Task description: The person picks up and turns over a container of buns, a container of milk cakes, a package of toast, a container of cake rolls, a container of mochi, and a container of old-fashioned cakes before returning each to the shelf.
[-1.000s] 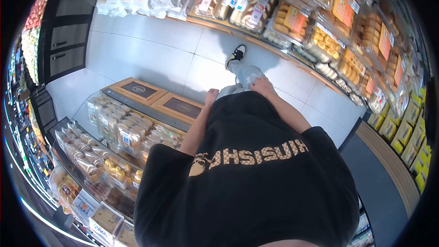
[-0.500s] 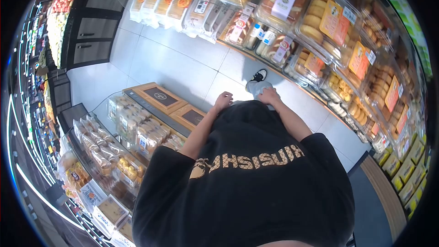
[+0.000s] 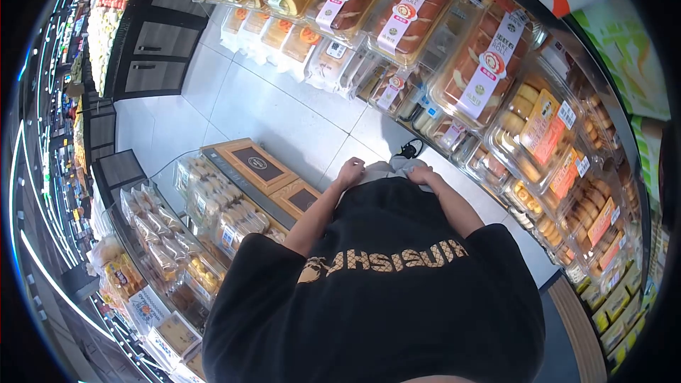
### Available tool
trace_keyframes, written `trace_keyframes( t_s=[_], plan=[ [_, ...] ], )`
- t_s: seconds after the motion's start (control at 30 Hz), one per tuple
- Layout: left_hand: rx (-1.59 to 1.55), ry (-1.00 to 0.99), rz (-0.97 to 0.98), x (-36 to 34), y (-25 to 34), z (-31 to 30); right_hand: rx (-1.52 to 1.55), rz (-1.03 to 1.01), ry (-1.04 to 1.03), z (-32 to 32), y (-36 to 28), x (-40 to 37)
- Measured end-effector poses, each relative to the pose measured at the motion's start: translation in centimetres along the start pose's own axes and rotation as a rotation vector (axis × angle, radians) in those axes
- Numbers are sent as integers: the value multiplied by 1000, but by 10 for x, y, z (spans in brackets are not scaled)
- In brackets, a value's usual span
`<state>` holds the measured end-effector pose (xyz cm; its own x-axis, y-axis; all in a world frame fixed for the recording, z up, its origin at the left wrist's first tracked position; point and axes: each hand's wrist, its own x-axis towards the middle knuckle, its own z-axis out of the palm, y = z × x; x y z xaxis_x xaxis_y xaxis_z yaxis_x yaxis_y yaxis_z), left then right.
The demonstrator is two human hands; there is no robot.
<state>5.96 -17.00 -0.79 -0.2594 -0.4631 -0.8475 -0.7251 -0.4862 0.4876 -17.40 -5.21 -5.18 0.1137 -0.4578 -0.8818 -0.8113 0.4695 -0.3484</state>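
Observation:
My left hand (image 3: 351, 171) hangs in front of my waist with the fingers loosely bent and nothing in it. Close by my grey trousers is my right hand (image 3: 423, 176), its fingers loose and partly hidden from above; I see no item in it. Neither hand touches the goods. Beyond the right hand stands a shelf with clear boxes of brown cake roll (image 3: 481, 64) under lilac labels. Lower on that side are plastic boxes of round cookies (image 3: 528, 131) with orange labels.
Left of me is a stand with wooden boxes (image 3: 248, 163) and packs of bagged pastries (image 3: 152, 223). Dark cabinets (image 3: 163, 57) and piled fruit (image 3: 117, 7) stand farther back. Pale floor tiles (image 3: 284, 106) run between the displays. A shoe (image 3: 409, 149) shows ahead.
The view has shifted, so the cake rolls on the right appear nearer and lower. My hands stay near my waist, the right one lower and the leading foot less far out.

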Motion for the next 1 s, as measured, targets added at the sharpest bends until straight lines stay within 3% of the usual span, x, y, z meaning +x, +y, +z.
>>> trace_keyframes(
  t_s=[0.13, 0.2, 0.3, 0.4, 0.53, 0.6, 0.67, 0.73, 0.8, 0.87, 0.93, 0.97, 1.0],
  plan=[
    [-106, 46, 42, -6, 35, -1, 40, 30, -17, -5, -5, -1],
    [-35, 38, 98, -7, 48, -6, 22, 34, -31, -11, -10, 0],
    [105, 86, 175, 36, 23, -16, 24, 45, -2, -5, -13, 7],
    [201, 117, 185, 9, 65, -29, 68, 69, 35, -2, -22, 9],
    [-26, 38, 284, 52, 67, -50, 199, 123, 110, -8, -31, 13],
    [-188, 4, 181, 50, 88, -63, 264, 146, 151, -13, -38, 20],
    [-150, -155, 74, 48, 106, -95, 400, 240, 208, -18, -49, 28],
    [-522, -150, -9, 68, 103, -130, 468, 330, 270, -54, -92, 8],
    [-439, -160, 5, 82, 109, -173, 465, 147, 328, -73, -124, 31],
    [-780, -86, -18, 89, 124, -212, 808, -11, 389, -109, -175, 34],
    [-783, -87, -13, 95, 140, -247, 1092, -75, 468, -135, -225, 50],
    [-765, -53, -11, 96, 151, -260, 1109, -61, 473, -147, -246, 58],
    [-749, -20, -9, 95, 162, -271, 1319, 8, 548, -160, -265, 65]
  ],
)
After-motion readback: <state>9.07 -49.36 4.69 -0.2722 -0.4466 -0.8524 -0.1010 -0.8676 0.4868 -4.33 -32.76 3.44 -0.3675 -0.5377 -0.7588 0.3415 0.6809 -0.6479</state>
